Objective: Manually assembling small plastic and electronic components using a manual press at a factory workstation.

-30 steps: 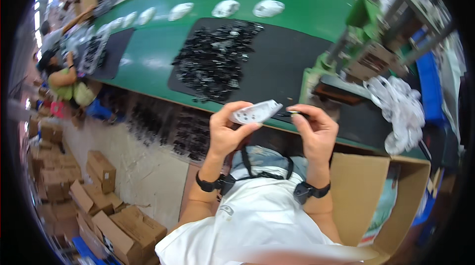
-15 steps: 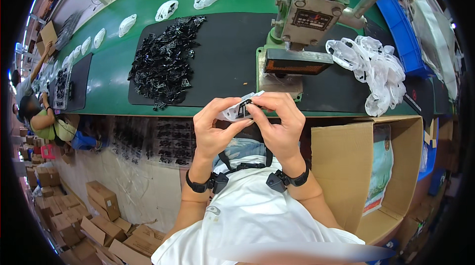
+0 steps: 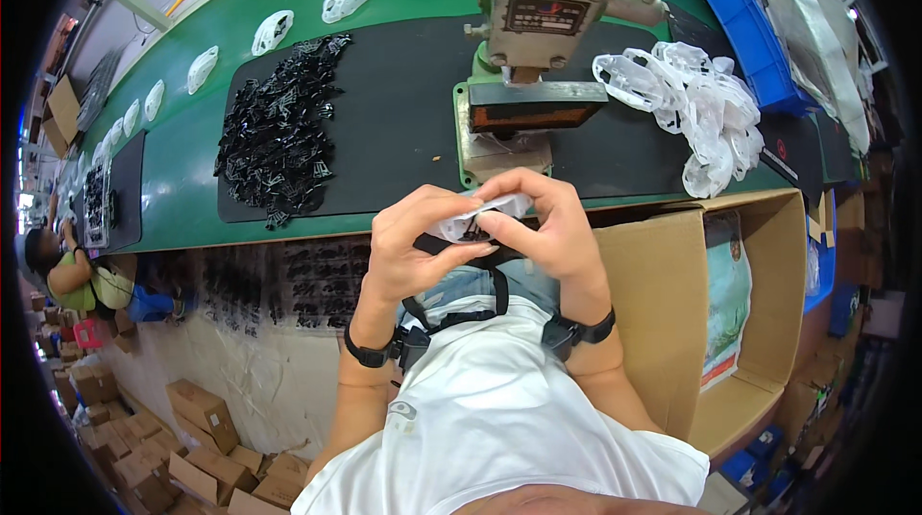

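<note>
My left hand and my right hand meet in front of the bench's near edge. Between them they hold a white plastic shell, gripped at both ends by fingers and thumbs. A small black plastic part shows inside the shell, and my right thumb lies against it. Fingers cover much of both pieces. Beyond my hands, to the left, a heap of similar black plastic parts lies on a black mat. Several more white shells stand in a row along the green bench.
A green bench press stands just past my hands. Right of it lies a pile of white shells, near a blue bin. An open cardboard box is by my right arm. Another person works at far left.
My view has shifted, so the bench and press appear further left and higher. Both hands keep hold of the white shell, and the black part now shows lower and less of it is visible.
</note>
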{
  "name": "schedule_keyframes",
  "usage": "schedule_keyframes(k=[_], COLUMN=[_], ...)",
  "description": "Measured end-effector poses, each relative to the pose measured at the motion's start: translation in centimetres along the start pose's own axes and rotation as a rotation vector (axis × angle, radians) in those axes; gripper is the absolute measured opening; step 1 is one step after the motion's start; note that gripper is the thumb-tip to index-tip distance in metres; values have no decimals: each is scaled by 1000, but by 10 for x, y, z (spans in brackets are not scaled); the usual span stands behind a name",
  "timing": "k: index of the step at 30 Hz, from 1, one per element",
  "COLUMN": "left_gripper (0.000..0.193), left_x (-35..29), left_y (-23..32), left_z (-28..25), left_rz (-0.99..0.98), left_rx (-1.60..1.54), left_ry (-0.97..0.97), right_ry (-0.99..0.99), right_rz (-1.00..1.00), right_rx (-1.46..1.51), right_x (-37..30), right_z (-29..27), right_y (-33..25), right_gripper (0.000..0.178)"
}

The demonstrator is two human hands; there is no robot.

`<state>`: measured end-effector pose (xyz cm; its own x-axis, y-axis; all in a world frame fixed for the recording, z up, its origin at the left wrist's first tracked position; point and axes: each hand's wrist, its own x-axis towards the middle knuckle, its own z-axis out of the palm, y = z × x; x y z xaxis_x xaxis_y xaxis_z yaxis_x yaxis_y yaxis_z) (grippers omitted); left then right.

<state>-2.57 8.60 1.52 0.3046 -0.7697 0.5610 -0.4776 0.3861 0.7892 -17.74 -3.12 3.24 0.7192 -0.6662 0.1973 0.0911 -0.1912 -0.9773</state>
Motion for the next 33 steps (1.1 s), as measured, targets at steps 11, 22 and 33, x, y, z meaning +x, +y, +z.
schedule_keyframes(k=[11, 22, 33], left_gripper=[44, 41, 40], left_x=[52, 65, 70], left_y=[-4, -40, -41], left_z=[28, 47, 44], left_rz=[109, -121, -244], left_rx=[340, -80, -270], left_ry=[129, 200, 162], right_ry=[218, 467, 643], right_rz=[50, -404, -865], right_rx=[91, -798, -194], right_x=[22, 41, 103], right_z=[-18, -25, -71], right_y=[-8, 6, -139], right_gripper=[21, 27, 53])
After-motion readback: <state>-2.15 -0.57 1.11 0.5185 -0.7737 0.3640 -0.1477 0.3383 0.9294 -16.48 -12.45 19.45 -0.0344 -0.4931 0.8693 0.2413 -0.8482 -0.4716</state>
